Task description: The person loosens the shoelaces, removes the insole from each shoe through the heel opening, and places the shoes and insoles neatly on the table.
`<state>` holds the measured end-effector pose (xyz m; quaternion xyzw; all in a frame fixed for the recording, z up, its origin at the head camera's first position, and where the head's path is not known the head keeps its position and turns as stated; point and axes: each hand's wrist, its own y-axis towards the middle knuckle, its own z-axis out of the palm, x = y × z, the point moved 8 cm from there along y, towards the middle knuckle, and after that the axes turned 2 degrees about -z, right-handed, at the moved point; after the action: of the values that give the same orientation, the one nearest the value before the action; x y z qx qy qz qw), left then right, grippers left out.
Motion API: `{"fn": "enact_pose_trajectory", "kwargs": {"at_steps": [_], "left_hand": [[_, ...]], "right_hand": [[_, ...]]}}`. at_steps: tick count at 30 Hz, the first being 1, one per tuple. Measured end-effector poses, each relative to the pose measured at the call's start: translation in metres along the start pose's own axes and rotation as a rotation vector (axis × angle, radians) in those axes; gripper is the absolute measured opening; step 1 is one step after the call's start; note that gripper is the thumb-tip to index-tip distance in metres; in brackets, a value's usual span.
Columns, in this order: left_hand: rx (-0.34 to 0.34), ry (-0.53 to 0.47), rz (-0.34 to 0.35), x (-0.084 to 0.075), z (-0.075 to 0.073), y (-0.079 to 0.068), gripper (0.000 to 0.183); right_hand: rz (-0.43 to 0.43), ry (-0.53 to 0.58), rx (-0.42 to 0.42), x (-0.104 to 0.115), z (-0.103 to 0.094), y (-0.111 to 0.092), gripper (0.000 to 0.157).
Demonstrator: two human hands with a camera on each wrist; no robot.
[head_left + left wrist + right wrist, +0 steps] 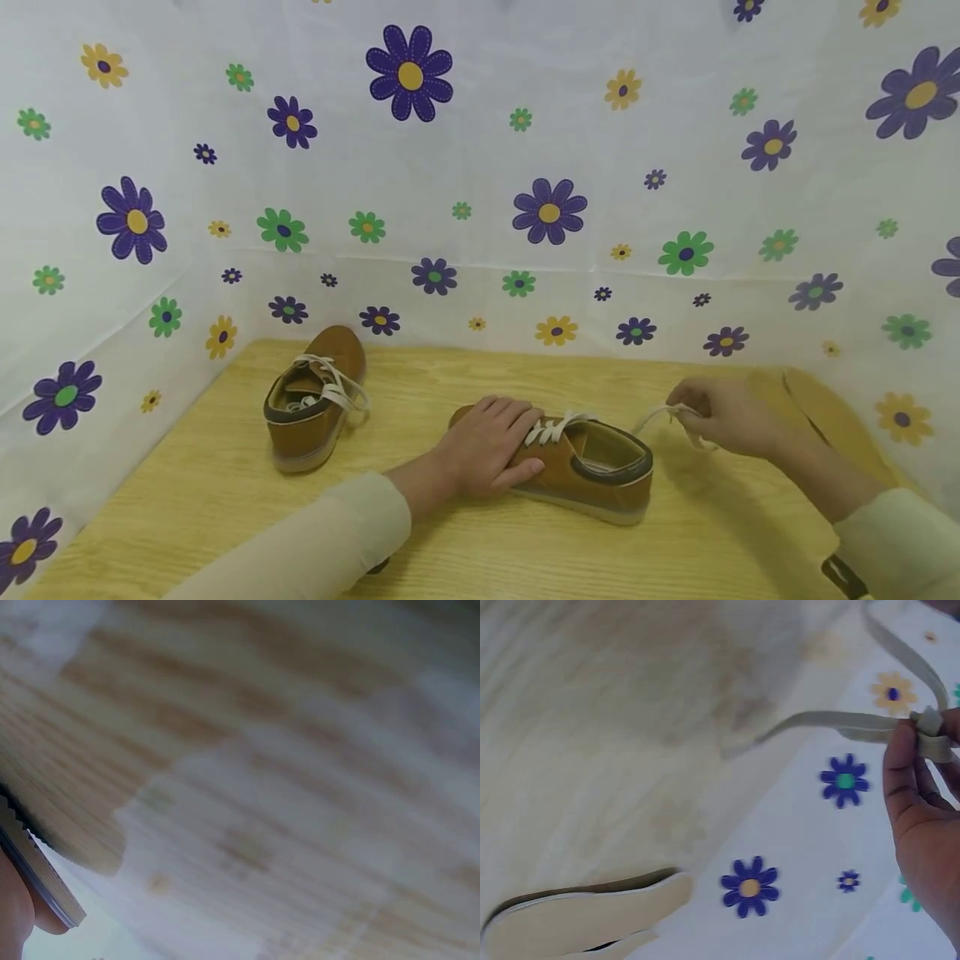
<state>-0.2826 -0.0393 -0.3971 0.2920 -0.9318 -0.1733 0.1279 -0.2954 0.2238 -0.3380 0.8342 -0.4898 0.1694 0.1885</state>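
Observation:
A brown shoe with a dark collar lies sideways on the table, toe to the left. My left hand grips it over the front, fingers across the top and thumb along the near side. In the left wrist view only the ridged sole edge and part of the fingers show. To the right of the heel, my right hand pinches a whitish shoelace between thumb and fingers. In the right wrist view the lace is bunched at the fingertips, and two lengths of it trail away.
A second brown shoe with loose white laces stands at the back left. Tan insole-shaped pieces lie at the right, partly behind my right forearm. A flowered white sheet hangs around the wooden table.

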Motion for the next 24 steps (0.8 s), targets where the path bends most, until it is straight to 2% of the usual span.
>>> {"fn": "enact_pose_trajectory", "kwargs": {"at_steps": [6,9,13,18,24], "left_hand": [[0.034,-0.004,-0.017,0.0,0.0,0.0,0.062],[0.031,-0.003,-0.017,-0.001,-0.001,0.0,0.061],[0.02,0.0,-0.011,0.0,-0.003,-0.001,0.062],[0.025,-0.001,-0.006,-0.001,-0.001,-0.001,0.069],[0.022,0.001,-0.008,0.0,0.001,-0.001,0.069]], "right_hand": [[0.049,0.188,-0.155,0.047,-0.035,0.007,0.018],[0.05,0.325,-0.164,0.068,-0.038,0.01,0.021],[0.038,0.477,-0.149,0.093,-0.031,0.013,0.024],[0.013,0.55,-0.168,0.11,-0.027,0.012,0.024],[-0.035,0.528,-0.192,0.119,-0.027,0.013,0.019]]}}
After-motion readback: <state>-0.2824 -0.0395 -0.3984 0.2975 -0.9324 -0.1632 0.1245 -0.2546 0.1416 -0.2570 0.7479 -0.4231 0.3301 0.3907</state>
